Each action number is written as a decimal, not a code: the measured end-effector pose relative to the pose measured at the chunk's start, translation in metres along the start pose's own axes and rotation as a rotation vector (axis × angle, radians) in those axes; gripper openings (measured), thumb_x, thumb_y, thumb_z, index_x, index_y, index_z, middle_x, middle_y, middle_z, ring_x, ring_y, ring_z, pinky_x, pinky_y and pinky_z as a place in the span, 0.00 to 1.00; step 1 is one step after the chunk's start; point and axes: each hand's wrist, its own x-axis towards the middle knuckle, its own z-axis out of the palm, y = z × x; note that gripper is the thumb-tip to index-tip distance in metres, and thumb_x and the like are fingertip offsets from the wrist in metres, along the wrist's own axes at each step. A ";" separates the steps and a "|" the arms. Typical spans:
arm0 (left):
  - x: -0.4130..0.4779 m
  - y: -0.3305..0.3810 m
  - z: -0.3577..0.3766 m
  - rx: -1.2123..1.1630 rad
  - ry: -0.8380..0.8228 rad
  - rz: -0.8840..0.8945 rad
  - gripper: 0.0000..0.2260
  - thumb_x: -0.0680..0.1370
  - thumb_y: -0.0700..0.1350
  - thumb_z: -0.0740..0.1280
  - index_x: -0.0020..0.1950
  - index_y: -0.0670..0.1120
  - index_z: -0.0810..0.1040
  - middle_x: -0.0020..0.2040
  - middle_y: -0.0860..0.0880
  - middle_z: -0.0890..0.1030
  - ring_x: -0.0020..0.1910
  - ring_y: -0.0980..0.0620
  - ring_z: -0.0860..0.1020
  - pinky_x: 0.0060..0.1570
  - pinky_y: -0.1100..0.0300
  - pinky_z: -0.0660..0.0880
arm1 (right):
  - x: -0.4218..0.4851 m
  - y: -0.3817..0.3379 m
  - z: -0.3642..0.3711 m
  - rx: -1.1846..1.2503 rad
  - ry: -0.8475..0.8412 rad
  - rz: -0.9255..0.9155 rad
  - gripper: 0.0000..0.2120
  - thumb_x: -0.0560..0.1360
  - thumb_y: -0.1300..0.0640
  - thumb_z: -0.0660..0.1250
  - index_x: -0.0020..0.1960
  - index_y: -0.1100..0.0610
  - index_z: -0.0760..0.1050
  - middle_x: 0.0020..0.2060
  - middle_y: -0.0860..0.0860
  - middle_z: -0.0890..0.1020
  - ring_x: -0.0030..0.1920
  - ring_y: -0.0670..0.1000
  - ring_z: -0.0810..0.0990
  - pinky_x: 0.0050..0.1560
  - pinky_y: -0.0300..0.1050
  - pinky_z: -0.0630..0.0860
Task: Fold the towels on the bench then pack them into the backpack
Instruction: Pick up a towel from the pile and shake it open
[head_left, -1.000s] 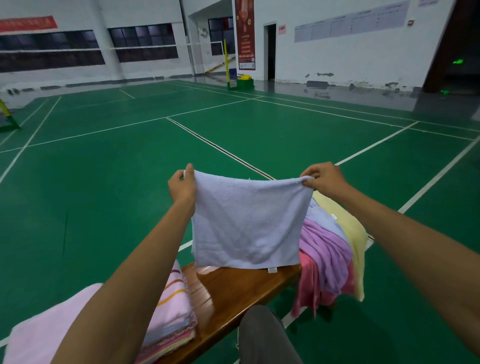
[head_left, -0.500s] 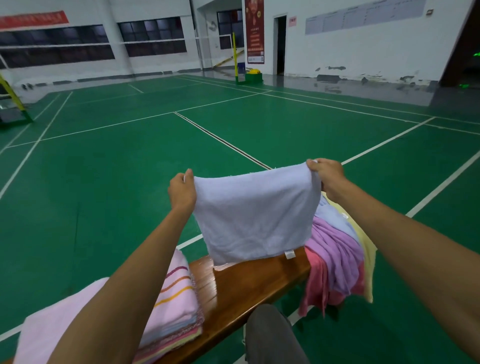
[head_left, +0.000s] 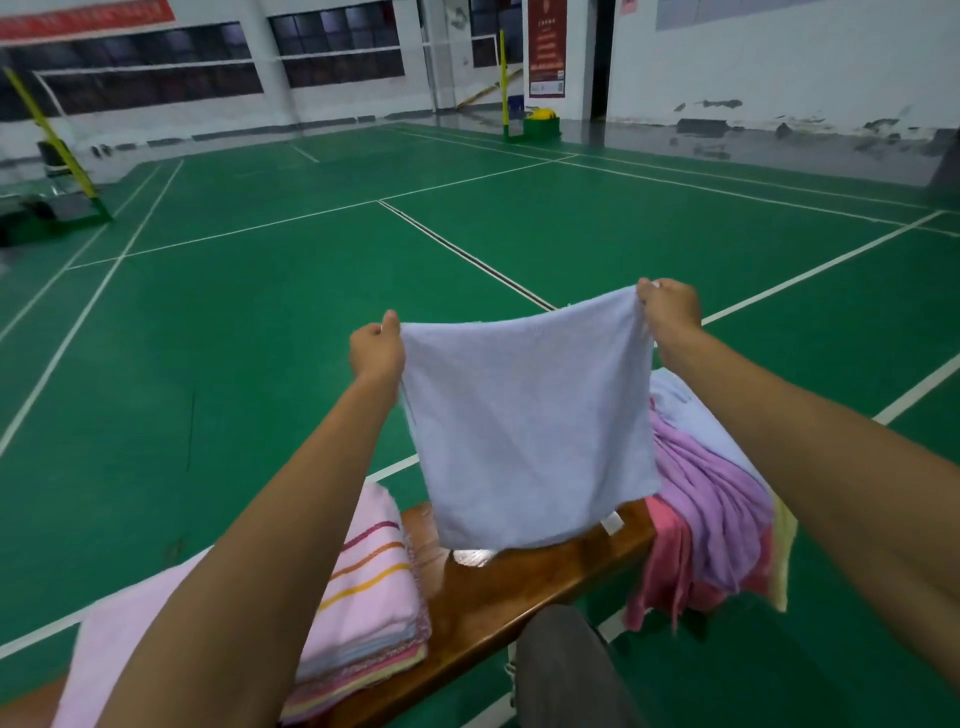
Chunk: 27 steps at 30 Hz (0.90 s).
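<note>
Hands hold the work aloft: the left hand (head_left: 376, 347) pinches one top corner of a pale lavender-blue terry towel (head_left: 524, 421) and the right hand (head_left: 670, 307) pinches the other, each closed on the cloth with the arms stretched forward, so the square hangs freely and, I judge, can be squared up for its next fold. Its lower edge, with a small white label (head_left: 612, 522), dangles just above the bare middle of the glossy brown wooden bench (head_left: 511, 587), probably the spot kept free for folding. To the left on the bench sits a neat stack of folded towels topped by a pink one with coloured stripes (head_left: 363, 587), likely the finished ones; to the right lies a loose heap of purple, red and yellow towels (head_left: 711, 509) draped over the bench end, apparently not yet folded. No backpack shows. Compared with a second ago, the right hand sits higher than the left, tilting the top edge, and the towel hangs more compact and further above the wood.
</note>
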 end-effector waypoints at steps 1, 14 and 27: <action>0.001 0.006 0.001 -0.039 0.002 0.012 0.16 0.83 0.54 0.61 0.40 0.46 0.69 0.36 0.47 0.66 0.37 0.49 0.64 0.39 0.55 0.64 | 0.001 -0.004 0.001 0.032 0.005 -0.021 0.18 0.80 0.55 0.63 0.33 0.53 0.63 0.30 0.50 0.64 0.32 0.50 0.60 0.33 0.47 0.57; -0.058 -0.058 -0.017 0.355 -0.071 0.176 0.21 0.83 0.50 0.61 0.32 0.44 0.66 0.31 0.44 0.70 0.35 0.44 0.68 0.34 0.52 0.60 | -0.035 0.043 -0.019 -0.037 -0.094 0.063 0.16 0.79 0.56 0.66 0.34 0.52 0.67 0.30 0.51 0.68 0.35 0.51 0.66 0.33 0.45 0.59; -0.127 -0.117 -0.012 1.075 -0.407 0.109 0.08 0.82 0.40 0.60 0.53 0.38 0.78 0.47 0.43 0.79 0.42 0.43 0.76 0.41 0.53 0.72 | -0.080 0.142 -0.037 -0.362 -0.372 0.287 0.15 0.80 0.57 0.67 0.36 0.60 0.70 0.31 0.57 0.71 0.29 0.54 0.70 0.28 0.43 0.67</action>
